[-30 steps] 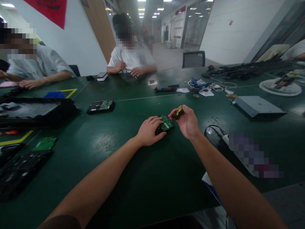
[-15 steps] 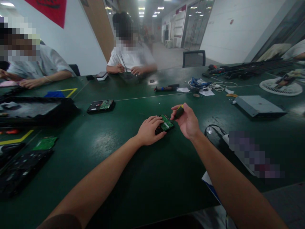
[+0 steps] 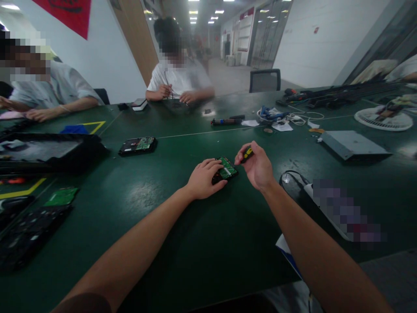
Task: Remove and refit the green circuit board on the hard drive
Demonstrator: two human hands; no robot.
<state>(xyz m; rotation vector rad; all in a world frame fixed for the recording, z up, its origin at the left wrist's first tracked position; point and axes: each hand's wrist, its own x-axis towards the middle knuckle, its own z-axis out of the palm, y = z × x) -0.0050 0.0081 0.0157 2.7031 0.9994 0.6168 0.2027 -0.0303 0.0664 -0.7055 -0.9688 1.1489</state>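
My left hand [image 3: 206, 178] rests over the left part of a hard drive [image 3: 229, 168], its fingers on the far side and the thumb along the near edge, gripping it against the table. The drive's green circuit board faces up. Just to the right, my right hand [image 3: 257, 164] is closed around a screwdriver [image 3: 248, 154] with a black and yellow handle. The screwdriver's tip is not clearly visible, so I cannot tell if it touches the drive.
Another hard drive [image 3: 138, 145] lies to the left on the green table [image 3: 182, 256]. A black tray [image 3: 48, 150] and circuit boards [image 3: 61, 196] are farther left. A grey metal box [image 3: 355, 144] and a power strip [image 3: 329, 208] sit right. Two people work across the table.
The screwdriver handle has turned and tilted in my right fingers, showing more yellow. My left hand and the hard drive have stayed in place.
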